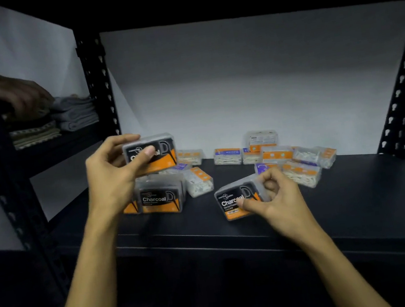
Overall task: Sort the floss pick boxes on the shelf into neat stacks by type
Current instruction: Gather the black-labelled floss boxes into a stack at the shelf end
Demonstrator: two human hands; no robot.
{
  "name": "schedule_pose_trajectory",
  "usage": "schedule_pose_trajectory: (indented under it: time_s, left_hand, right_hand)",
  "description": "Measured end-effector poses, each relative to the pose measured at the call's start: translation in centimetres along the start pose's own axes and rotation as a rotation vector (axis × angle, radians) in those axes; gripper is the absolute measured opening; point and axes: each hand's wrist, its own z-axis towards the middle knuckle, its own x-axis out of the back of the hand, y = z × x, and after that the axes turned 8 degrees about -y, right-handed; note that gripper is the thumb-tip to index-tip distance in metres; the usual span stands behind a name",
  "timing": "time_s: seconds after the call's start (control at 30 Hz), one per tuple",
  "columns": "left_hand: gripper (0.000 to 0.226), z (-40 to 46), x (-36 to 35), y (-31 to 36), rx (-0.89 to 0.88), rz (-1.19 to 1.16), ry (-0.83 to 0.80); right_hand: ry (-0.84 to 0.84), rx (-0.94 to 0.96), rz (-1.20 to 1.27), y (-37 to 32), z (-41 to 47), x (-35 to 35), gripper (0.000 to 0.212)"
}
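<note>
My left hand [113, 171] grips a black-and-orange Charcoal floss box [160, 154], held in the air above a stack of Charcoal boxes [159, 198] on the black shelf [358, 196]. My right hand [278, 197] holds another Charcoal box [234, 199] tilted, low over the shelf near its front. Behind it lies a loose pile of clear boxes with white picks and orange-purple labels [299, 163]. More of these clear boxes [198, 180] lie just right of the Charcoal stack, and two stand near the back wall [227, 155].
Black perforated uprights stand at the left [98, 89] and right [402, 104] of the bay. The neighbouring shelf at left holds folded towels [73, 114], with another person's hand [19, 95] on them. A white wall backs the shelf.
</note>
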Motion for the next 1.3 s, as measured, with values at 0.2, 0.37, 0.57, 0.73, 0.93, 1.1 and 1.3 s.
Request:
schedule_pose_trajectory:
  time_s: [0.2,0.37,0.57,0.73,0.93,1.1,1.3]
  left_hand:
    - [0.030,-0.2,3.2,-1.2,0.034,0.015,0.044]
    - [0.030,-0.5,4.5,-1.8,0.062,0.016,0.046]
    - [0.030,-0.5,6.3,-2.5,0.077,0.037,0.068]
    - [0.027,0.2,6.6,-2.5,0.079,0.062,0.050]
    - [0.031,6.1,7.5,-2.8,0.092,0.199,-0.089]
    - [0.034,10.5,8.2,-4.8,0.207,0.381,-0.310]
    - [0.035,12.4,9.0,-8.3,0.401,0.358,-0.478]
  right_hand:
    - [-0.157,0.004,-0.248,0.3,1.6,-2.7,0.052]
    - [-0.211,0.001,-0.360,0.6,4.9,-4.3,0.045]
    - [-0.216,-0.031,-0.406,0.7,7.5,-5.3,0.049]
    - [-0.213,-0.045,-0.409,1.1,9.5,-6.1,0.052]
    - [-0.218,-0.023,-0.376,2.8,11.7,-7.0,0.061]
    - [-0.231,-0.006,-0.388,3.8,12.2,-7.0,0.061]
    - [-0.233,-0.006,-0.389,3.6,12.1,-7.0,0.054]
